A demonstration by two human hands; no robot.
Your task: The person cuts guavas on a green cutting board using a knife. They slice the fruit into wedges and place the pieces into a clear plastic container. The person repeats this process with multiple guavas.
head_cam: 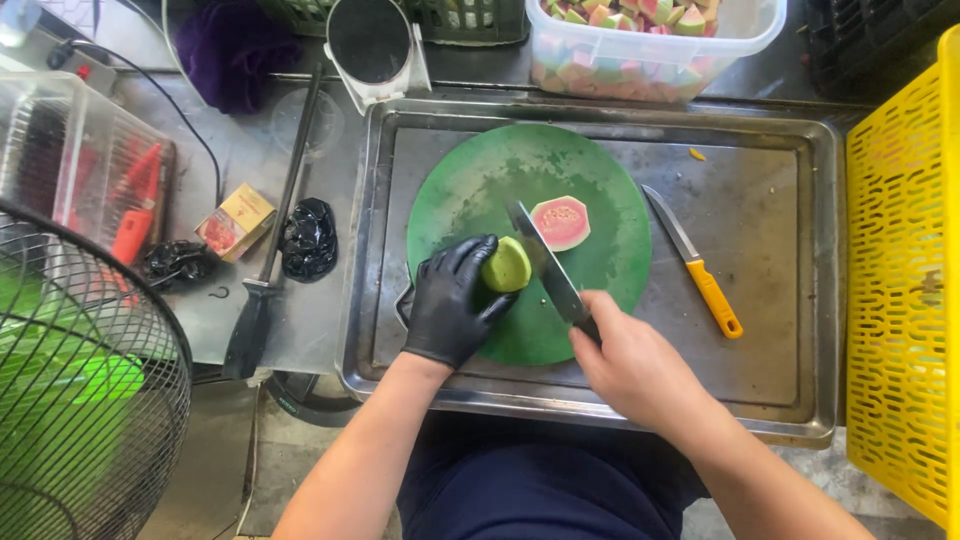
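Observation:
My left hand (452,300), in a black glove, presses a green guava half (508,265) onto the round green cutting board (470,190). My bare right hand (630,360) grips the dark handle of a large knife (545,265), whose blade lies right beside the held half. The other guava half (560,222) rests cut side up, pink flesh showing, just beyond the blade. The board sits in a big steel tray (780,300).
A small knife with an orange handle (695,265) lies on the tray, right of the board. A clear tub of cut guava pieces (650,50) stands at the back. A yellow crate (900,300) is at right; a sharpening steel (270,260) and fan guard (80,400) at left.

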